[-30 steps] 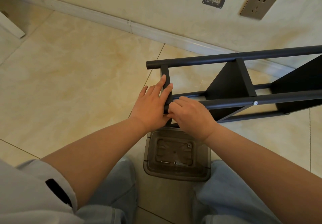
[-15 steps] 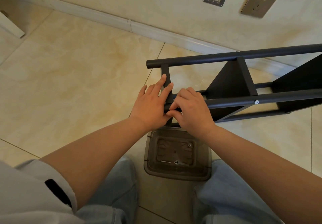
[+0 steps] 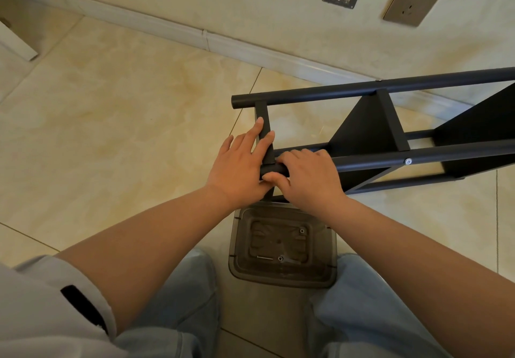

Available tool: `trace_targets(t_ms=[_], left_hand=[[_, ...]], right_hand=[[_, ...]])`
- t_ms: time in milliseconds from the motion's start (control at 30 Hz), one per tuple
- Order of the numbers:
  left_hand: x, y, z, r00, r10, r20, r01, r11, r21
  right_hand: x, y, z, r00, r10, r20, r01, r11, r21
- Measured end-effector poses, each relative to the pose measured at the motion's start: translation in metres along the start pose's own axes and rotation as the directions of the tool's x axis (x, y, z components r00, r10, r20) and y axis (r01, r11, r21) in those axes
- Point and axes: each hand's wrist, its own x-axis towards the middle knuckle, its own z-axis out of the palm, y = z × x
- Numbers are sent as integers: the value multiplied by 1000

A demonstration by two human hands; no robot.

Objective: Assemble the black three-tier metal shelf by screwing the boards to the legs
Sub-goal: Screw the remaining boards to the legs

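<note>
Lying on its side on the tiled floor (image 3: 117, 123), the black shelf (image 3: 370, 131) extends from the frame centre to the right edge, with two boards already standing between its legs.

1. Left hand (image 3: 239, 168): fingers straight, pressed flat against the end board (image 3: 263, 123) at the shelf's leftmost end. It steadies the board and grips nothing.
2. Right hand (image 3: 309, 179): fingers curled around the end of the near leg (image 3: 418, 157), just beside the left hand, where board and leg meet. Whether a screw sits under the fingertips cannot be determined.
3. Parts tray (image 3: 328, 276): a translucent box on the floor, between the knees and directly below the hands. It holds a few loose screws (image 3: 280, 258).
4. One fitted screw head (image 3: 408, 161) shows on the near leg, further right.

Probable step: aligning the end board with the near leg for fastening.

Hazards:
- Hole misalignment. If the left hand relaxes, the board may shift and the screw may cross-thread.
- Frame roll. The shelf rests on round legs; sideways force from the right hand may turn it.
- Dropped fastener. A screw released at the joint may miss the tray and roll across the tiles.
</note>
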Motion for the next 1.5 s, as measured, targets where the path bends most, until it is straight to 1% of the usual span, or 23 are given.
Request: trace_targets(t_ms=[67,167,233,267,300,333,400,433,467,500,533,567,600,633,667,700,733,833,900,1033,1200,1300,1500], left_hand=[[0,-2,0,1000,19,4,-19,999,-40],[0,-7,0,998,47,43,-43,994,-97],[1,-9,-2,994,72,82,-64,994,-86],[2,-10,-3,992,89,89,-83,994,-73],[2,-11,-4,990,107,88,-102,993,-61],[3,-12,-4,989,121,83,-118,992,-51],[3,-12,-4,989,122,78,-120,992,-33],[3,-12,-4,990,116,80,-114,993,-30],[3,-12,-4,991,112,80,-109,994,-31],[3,-11,-3,991,109,77,-106,994,-38],[3,-11,-2,992,106,69,-103,994,-47],[4,-11,-1,993,104,56,-101,993,-53],[5,-12,0,994,102,42,-99,993,-59],[6,-12,1,994,101,30,-99,993,-65],[6,-12,2,995,103,21,-101,992,-75],[6,-12,3,994,104,12,-103,991,-87],[5,-12,4,994,105,5,-104,989,-101],[6,-14,8,994,109,-14,-110,984,-139],[6,-15,10,994,109,-23,-111,982,-152],[8,-17,12,991,121,-58,-129,976,-177],[8,-17,13,988,128,-85,-143,970,-198],[9,-18,15,987,127,-97,-145,967,-210],[9,-17,15,985,127,-114,-152,956,-250]], right_hand=[[2,2,0,1000,-19,19,20,999,-49],[5,6,-3,999,-45,30,46,999,-23],[7,10,-3,997,-71,33,71,997,4],[6,12,-2,995,-99,-18,99,994,35],[3,15,2,983,-145,-114,154,986,71],[-1,19,8,951,-191,-242,217,972,86],[-14,31,20,843,-260,-471,315,948,42],[-22,36,25,797,-311,-517,355,935,-14],[-31,42,35,768,-373,-521,399,914,-67],[-39,47,42,768,-433,-472,442,892,-99],[-47,48,52,798,-478,-369,473,874,-109],[-53,48,60,854,-488,-179,481,873,-83],[-58,47,70,897,-438,51,440,897,-37],[-62,48,82,909,-338,242,349,937,0],[-66,49,95,891,-236,388,256,967,-1],[-67,50,106,860,-173,481,202,979,-9],[-67,50,115,838,-133,530,166,986,-16],[-59,50,136,783,-57,620,143,986,-90],[-54,49,151,764,-46,643,157,981,-117],[-41,49,177,782,3,624,125,979,-161],[-38,57,194,779,49,625,118,968,-223],[-35,62,198,764,64,642,100,971,-216],[-32,62,199,762,81,642,68,977,-204]])
